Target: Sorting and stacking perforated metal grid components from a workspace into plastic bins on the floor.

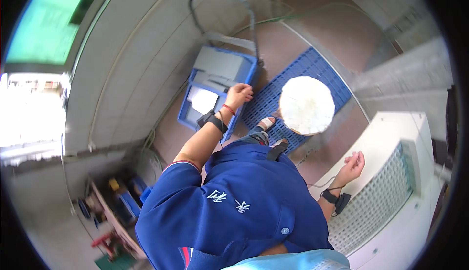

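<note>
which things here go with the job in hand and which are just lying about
Likely the job's, being nearest the hands:
- blue rectangular plastic crate, by the left hand
- white boxy cabinet with perforated panel, by the right hand

Probably just about:
- round white-topped object
- blue plastic grid pallet

Left hand [239, 95] curled, right hand [352, 167] loosely bent

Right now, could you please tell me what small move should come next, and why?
Perhaps bring the left hand toward the white item in the blue bin, since that hand appears right by the bin's edge, while the right hand, near the white cabinet, looks empty and is farther off.
</note>
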### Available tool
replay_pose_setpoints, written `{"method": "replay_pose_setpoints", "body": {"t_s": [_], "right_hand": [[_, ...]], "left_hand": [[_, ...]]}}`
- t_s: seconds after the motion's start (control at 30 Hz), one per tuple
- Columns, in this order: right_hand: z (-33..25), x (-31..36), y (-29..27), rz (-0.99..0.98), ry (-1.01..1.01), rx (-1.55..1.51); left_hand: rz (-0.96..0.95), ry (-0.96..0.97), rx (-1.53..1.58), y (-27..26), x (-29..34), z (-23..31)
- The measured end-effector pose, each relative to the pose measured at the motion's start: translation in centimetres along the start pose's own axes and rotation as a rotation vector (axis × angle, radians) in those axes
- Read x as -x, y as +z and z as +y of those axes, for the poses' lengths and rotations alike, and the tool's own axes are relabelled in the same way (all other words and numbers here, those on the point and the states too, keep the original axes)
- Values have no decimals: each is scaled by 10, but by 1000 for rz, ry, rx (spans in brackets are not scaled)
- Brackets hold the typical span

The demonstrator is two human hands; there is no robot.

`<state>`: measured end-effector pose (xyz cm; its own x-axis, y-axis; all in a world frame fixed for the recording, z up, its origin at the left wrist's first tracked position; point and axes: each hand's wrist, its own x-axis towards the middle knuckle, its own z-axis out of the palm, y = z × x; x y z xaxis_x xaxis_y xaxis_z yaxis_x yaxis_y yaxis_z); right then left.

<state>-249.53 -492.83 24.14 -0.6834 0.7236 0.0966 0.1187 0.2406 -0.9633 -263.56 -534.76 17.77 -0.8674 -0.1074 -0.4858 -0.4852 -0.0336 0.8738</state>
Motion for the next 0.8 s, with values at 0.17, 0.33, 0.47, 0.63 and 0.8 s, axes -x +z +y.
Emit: {"method": "replay_pose_setpoints", "body": {"t_s": [0.17, 0.33, 0.47, 0.63, 0.8], "right_hand": [[12, -2, 55, -295, -21, -28], [0, -3, 126, -409, -48, 17], [0, 8, 169, -519, -91, 201], [-3, 31, 213, -554, -13, 337], [-14, 46, 272, -594, 28, 537]], "left_hand": [[520, -138, 28, -133, 39, -75], [730, -251, 48, -200, 55, -133], [770, -315, 83, -227, 20, -173], [770, -312, -308, -243, -69, -222], [699, -253, -263, -240, -154, -230]]}}
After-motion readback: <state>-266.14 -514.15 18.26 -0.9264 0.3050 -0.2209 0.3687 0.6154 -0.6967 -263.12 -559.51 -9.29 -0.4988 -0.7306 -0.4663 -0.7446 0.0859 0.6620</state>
